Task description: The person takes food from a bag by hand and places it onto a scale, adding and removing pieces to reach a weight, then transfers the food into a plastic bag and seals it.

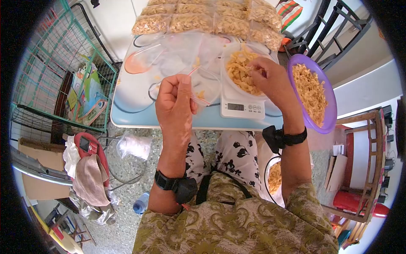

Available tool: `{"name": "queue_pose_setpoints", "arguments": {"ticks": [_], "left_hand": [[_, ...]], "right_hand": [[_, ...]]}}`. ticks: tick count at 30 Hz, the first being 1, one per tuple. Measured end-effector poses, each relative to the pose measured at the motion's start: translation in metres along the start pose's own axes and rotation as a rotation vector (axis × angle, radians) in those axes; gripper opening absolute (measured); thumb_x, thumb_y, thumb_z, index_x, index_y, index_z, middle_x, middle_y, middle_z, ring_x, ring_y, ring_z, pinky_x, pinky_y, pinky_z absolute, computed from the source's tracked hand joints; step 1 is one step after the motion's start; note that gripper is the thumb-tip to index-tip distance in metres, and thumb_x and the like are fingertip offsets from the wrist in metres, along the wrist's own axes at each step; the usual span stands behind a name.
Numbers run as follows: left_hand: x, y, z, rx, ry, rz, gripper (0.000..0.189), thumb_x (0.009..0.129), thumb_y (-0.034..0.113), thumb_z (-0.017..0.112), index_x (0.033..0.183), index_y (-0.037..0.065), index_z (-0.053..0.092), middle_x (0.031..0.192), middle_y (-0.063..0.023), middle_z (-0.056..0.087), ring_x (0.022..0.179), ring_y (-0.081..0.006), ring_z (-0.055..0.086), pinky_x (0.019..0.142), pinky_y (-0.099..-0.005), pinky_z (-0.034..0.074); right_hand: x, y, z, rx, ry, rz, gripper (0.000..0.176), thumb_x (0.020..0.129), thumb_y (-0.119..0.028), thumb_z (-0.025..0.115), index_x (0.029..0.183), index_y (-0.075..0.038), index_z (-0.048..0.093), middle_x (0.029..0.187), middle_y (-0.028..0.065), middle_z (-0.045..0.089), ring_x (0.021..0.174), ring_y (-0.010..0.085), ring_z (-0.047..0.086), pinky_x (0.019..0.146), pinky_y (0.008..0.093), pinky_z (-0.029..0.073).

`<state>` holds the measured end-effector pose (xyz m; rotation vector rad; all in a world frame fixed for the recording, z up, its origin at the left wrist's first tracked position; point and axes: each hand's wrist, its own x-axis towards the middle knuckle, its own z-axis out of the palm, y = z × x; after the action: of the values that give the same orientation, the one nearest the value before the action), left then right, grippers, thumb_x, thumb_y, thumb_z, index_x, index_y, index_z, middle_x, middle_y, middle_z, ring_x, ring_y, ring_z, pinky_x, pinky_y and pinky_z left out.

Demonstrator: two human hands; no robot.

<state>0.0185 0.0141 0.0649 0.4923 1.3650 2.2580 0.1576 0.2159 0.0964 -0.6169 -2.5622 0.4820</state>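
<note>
My left hand (175,101) pinches the edge of a clear zip bag (209,84) with a red stripe along its mouth. A few yellowish flakes (200,94) show inside the bag. My right hand (277,82) is over the right side of a white bowl (224,55), its fingers curled together; what they hold, if anything, is hidden. Dried yellow flakes (240,70) lie in the bowl. Under it stands a white digital scale (242,111), whose display I cannot read.
Filled bags of flakes (190,23) line the table's far edge. A purple basin (331,99) of flakes sits at the right. To the left stands a green wire cage (101,80); a phone (88,146) rests on a red stool (101,163). The patterned table (135,108) spans the middle.
</note>
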Motion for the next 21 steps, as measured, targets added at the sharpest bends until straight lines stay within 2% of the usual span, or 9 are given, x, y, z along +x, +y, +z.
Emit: {"name": "queue_pose_setpoints", "arguments": {"ticks": [1,3,4,6,9,13,15,21], "left_hand": [[0.000,0.000,0.000,0.000,0.000,0.000,0.017,0.097,0.023,0.062,0.098,0.006,0.060,0.067,0.0036,0.052,0.051,-0.0045,0.044,0.044,-0.0205,0.034],[0.000,-0.001,0.001,-0.013,0.028,0.007,0.018,0.097,0.024,0.062,0.098,0.006,0.060,0.068,0.0036,0.052,0.051,-0.0044,0.044,0.044,-0.0201,0.035],[0.000,-0.001,0.001,-0.013,0.028,0.006,0.018,0.097,0.024,0.062,0.098,0.006,0.060,0.068,0.0036,0.052,0.051,-0.0044,0.044,0.044,-0.0201,0.035],[-0.001,-0.001,0.002,-0.031,0.040,0.003,0.018,0.097,0.024,0.062,0.098,0.007,0.061,0.067,0.0037,0.052,0.051,-0.0043,0.045,0.044,-0.0196,0.036],[0.000,-0.003,0.002,-0.006,0.015,-0.014,0.017,0.096,0.024,0.063,0.097,0.007,0.061,0.068,0.0035,0.052,0.051,-0.0047,0.046,0.044,-0.0199,0.037],[0.001,-0.008,0.000,-0.018,-0.012,-0.044,0.017,0.096,0.024,0.063,0.097,0.007,0.061,0.068,0.0032,0.052,0.051,-0.0050,0.046,0.045,-0.0204,0.037],[0.001,-0.008,0.000,-0.020,-0.017,-0.051,0.017,0.096,0.024,0.063,0.097,0.007,0.061,0.067,0.0030,0.052,0.050,-0.0053,0.046,0.045,-0.0208,0.037],[0.001,-0.006,0.002,-0.026,-0.010,-0.074,0.019,0.096,0.025,0.063,0.097,0.007,0.060,0.067,0.0030,0.051,0.050,-0.0055,0.046,0.045,-0.0210,0.037]], "right_hand": [[0.000,-0.001,0.000,0.000,0.000,0.000,0.023,0.089,-0.015,0.065,0.107,-0.002,0.062,0.083,0.0084,0.064,0.075,0.0164,0.061,0.068,0.0304,0.049],[0.002,-0.006,0.000,0.179,0.049,0.020,0.015,0.086,-0.014,0.060,0.092,0.000,0.062,0.081,0.0154,0.065,0.073,0.0262,0.064,0.067,0.0346,0.051],[0.003,-0.010,-0.002,0.179,0.049,0.020,0.015,0.086,-0.014,0.060,0.092,0.000,0.062,0.081,0.0154,0.065,0.073,0.0262,0.064,0.067,0.0346,0.051],[0.005,-0.019,-0.005,0.467,-0.020,0.233,0.015,0.089,-0.016,0.062,0.093,-0.001,0.064,0.075,0.0086,0.065,0.062,0.0151,0.061,0.058,0.0278,0.049],[0.008,-0.019,-0.005,0.637,0.032,0.220,0.015,0.091,-0.015,0.062,0.097,0.000,0.065,0.072,0.0040,0.065,0.058,0.0098,0.060,0.054,0.0229,0.047],[0.009,-0.027,-0.010,0.804,0.107,0.308,0.018,0.093,-0.015,0.063,0.103,0.001,0.064,0.076,0.0040,0.065,0.064,0.0110,0.063,0.057,0.0224,0.050],[0.008,-0.027,-0.012,1.050,0.145,0.369,0.022,0.094,-0.014,0.063,0.110,0.002,0.062,0.081,0.0049,0.066,0.071,0.0120,0.065,0.059,0.0226,0.053],[0.006,-0.009,-0.010,1.317,0.047,0.354,0.019,0.095,-0.012,0.062,0.110,-0.001,0.061,0.085,0.0059,0.065,0.073,0.0134,0.065,0.062,0.0236,0.054]]}}
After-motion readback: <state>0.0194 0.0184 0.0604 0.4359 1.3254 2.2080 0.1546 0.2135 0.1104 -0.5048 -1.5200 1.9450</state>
